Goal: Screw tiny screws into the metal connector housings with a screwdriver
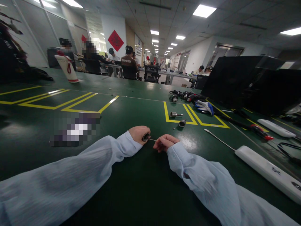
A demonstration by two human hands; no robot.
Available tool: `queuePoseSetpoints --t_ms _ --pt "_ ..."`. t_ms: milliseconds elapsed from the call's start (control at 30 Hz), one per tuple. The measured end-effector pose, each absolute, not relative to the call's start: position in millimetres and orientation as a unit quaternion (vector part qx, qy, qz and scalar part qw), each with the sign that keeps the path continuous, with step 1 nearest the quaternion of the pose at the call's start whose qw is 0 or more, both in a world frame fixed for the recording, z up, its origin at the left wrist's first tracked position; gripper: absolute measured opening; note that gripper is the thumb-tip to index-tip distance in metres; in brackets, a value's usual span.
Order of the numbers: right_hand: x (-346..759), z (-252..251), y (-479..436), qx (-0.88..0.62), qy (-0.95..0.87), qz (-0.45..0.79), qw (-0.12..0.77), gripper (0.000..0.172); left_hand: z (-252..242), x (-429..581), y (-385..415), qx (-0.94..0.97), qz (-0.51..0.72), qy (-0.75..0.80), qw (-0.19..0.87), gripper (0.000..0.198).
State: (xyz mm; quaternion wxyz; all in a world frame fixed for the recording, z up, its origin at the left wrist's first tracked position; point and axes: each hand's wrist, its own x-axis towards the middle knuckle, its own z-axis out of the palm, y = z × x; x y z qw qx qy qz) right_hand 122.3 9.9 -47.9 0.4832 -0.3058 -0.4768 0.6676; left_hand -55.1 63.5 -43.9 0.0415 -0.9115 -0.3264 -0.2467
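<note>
My left hand (139,134) rests on the dark green table (141,188), its fingers curled round a small metal cylinder (146,137). A thin metal pin (152,140) runs from that cylinder to my right hand (165,142), which pinches the pin's other end. Both hands lie close together at the table's middle, in light blue sleeves. Beyond them, inside a yellow-taped box, lies a similar metal part with a pin (175,114), and a short metal sleeve (182,123) sits on the tape line.
A red-handled screwdriver (260,131) and white bars (268,171) lie at right, by blue-white gloves (205,106), a pile of metal parts (181,95) and a black monitor (237,80). A white bottle (68,68) stands far left. Several people sit at far tables.
</note>
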Motion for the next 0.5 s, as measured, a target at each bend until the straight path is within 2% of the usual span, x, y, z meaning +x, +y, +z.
queuePoseSetpoints --t_ms 300,400,500 --pt "124.8 -48.9 11.6 -0.257 -0.457 0.706 0.476 0.025 -41.5 -55.0 61.1 -0.889 -0.364 -0.277 -0.033 0.014" --pt "126.1 -50.5 13.1 -0.248 -0.456 0.709 0.478 0.024 -40.9 -54.7 59.9 -0.885 -0.369 -0.276 -0.063 0.013" --pt "127.2 -51.9 14.1 -0.245 -0.459 0.698 0.492 0.024 -41.1 -54.6 60.1 -0.884 -0.361 -0.291 -0.050 0.012"
